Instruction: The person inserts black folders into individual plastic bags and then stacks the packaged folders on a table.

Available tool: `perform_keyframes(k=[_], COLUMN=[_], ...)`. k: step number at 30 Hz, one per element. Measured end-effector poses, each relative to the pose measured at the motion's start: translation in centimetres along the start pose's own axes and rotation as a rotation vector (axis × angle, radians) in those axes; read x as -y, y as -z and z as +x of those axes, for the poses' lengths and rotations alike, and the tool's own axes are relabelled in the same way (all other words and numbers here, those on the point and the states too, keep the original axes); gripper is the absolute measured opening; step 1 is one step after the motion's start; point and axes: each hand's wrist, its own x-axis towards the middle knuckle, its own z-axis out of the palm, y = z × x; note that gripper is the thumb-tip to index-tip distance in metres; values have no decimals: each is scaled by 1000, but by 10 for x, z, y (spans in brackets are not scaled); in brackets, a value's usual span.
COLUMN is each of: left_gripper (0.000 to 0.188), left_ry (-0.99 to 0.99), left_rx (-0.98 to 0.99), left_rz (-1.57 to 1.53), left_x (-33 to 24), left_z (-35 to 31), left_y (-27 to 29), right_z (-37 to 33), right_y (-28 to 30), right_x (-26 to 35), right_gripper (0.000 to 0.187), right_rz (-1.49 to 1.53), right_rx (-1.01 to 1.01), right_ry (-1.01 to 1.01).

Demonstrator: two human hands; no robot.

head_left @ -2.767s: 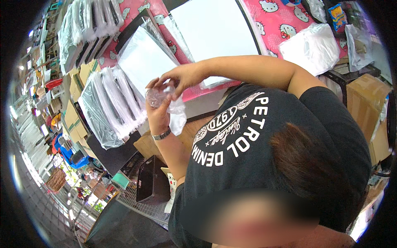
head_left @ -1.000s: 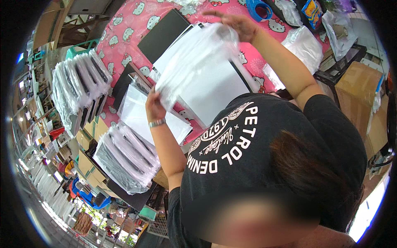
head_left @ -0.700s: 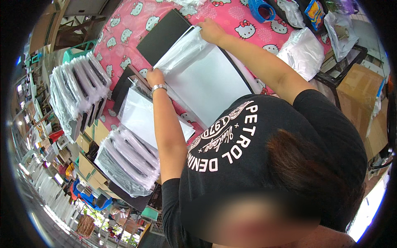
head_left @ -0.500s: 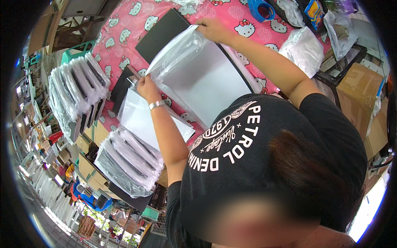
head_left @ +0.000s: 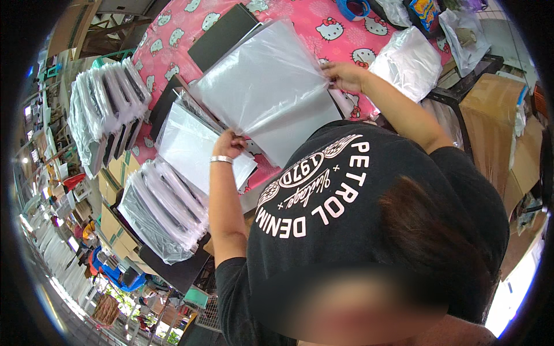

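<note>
A wide flat panel with a whitish face (head_left: 311, 118) lies on the pink table cover, its far part under a clear plastic bag (head_left: 262, 72). My left hand (head_left: 231, 143) is closed on the bag's edge at the panel's left side. At the right side, my right hand (head_left: 344, 76) pinches the opposite edge, and the plastic stretches in creases between them. Left of the panel is a stack of plastic-wrapped white panels (head_left: 190, 144), close to my left hand. A black flat board (head_left: 222, 37) sticks out beyond the bag's far end.
Bundles of plastic-wrapped panels stand at the far left (head_left: 107, 106) and near left (head_left: 164, 205). On the right are a white plastic bag (head_left: 407, 63), a blue tape roll (head_left: 353, 8), a black frame (head_left: 461, 92) and a cardboard box (head_left: 490, 124).
Both hands have come nearer to me, drawing the bag's edge down the panel. The plastic now lies over much more of the panel's face.
</note>
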Motion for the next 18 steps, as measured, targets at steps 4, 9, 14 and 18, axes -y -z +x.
perform_keyframes(k=[4,9,14,18], left_gripper=[19,27,21,22], left_ry=[-6,59,141,69], left_rx=[7,52,349,-128], left_rz=[-97,-209,-333,-74], left_x=[108,215,274,288], left_z=[-1,7,-14,13], left_y=[3,23,29,37], right_z=[-45,-97,-103,-95], right_y=[24,59,67,58], right_x=[-62,-132,-148,-149], right_gripper=[42,45,42,40], right_rz=[8,22,-40,-496], right_rx=[-84,-128,-20,56], right_ry=[-82,-225,-360,-424])
